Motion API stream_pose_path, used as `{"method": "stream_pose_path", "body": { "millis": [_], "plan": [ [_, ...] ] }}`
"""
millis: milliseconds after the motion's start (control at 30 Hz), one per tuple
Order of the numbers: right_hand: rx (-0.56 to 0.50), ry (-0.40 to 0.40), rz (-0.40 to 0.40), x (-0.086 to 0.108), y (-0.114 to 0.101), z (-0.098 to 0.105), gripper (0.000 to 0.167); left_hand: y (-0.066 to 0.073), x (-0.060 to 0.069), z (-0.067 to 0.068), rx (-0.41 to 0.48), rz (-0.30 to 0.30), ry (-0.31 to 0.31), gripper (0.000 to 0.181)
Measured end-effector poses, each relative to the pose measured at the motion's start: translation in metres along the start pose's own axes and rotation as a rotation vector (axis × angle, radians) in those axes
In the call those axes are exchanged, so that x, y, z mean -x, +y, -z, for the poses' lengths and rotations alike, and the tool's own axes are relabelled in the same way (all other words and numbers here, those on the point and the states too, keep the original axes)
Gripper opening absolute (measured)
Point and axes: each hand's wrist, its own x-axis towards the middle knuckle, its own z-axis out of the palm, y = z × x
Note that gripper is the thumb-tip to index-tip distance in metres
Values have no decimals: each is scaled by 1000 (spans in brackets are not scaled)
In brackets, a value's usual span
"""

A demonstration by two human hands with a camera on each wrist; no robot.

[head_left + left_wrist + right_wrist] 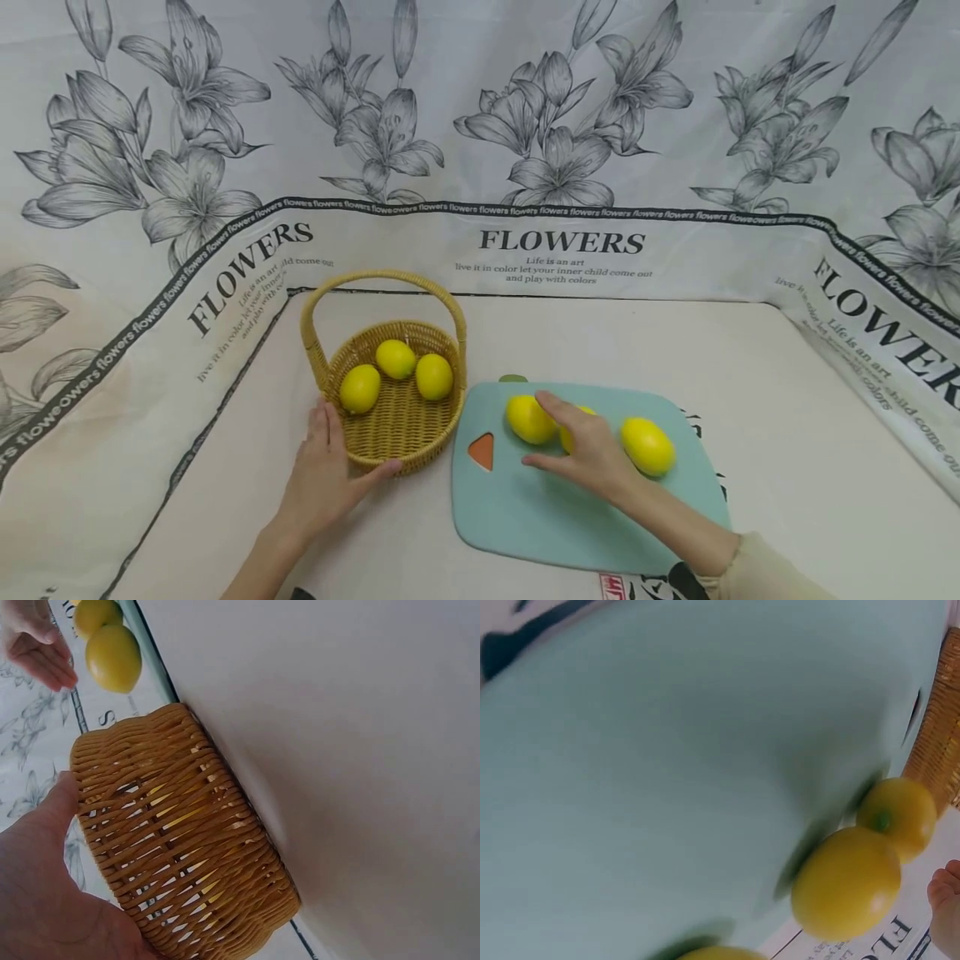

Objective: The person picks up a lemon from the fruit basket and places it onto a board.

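Yellow oval lemons (528,419), three of them, sit close to the right hand (585,448), which we've got hovering over a pale blue-green cutting board (517,512) with rounded corners. Thumb and fingers are spread well apart, and the left-wrist view shows us a bit of space between them and the fruit. From the head camera that hand covers most of the middle lemon; the left one is close beside it, and the right one sits a little apart, near the wrist.

Our left hand (322,471) rests spread against a golden-tan woven basket (401,433) with a tall arched handle, thumb stretched along the near side and fingers up the left side. Three more yellow lemons (395,359) lie inside, bunched toward the back, with the woven floor showing in front.

Moving out, the board is just right of the basket, with an orange triangle (482,452) near its left end. Both are on a pale table (375,550). Behind it all we've got white fabric (420,250) with grey lily drawings and black "FLOWERS" lettering, plus a beige sleeve (765,575) on the right arm.
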Motion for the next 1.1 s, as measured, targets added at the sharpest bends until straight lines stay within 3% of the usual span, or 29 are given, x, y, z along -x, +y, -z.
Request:
{"method": "stream_pose_path", "body": {
  "millis": [267, 600, 1100],
  "plan": [
    [-115, -39, 61, -16, -20, -14, 73, 1, 0, 0, 2, 23, -16, 125],
    [-135, -35, 104, -28, -38, -24, 73, 1, 0, 0, -4, 31, -20, 124],
    [-218, -117, 117, -47, -63, -40, 77, 0, -1, -3, -14, 23, -7, 124]
  ]
}}
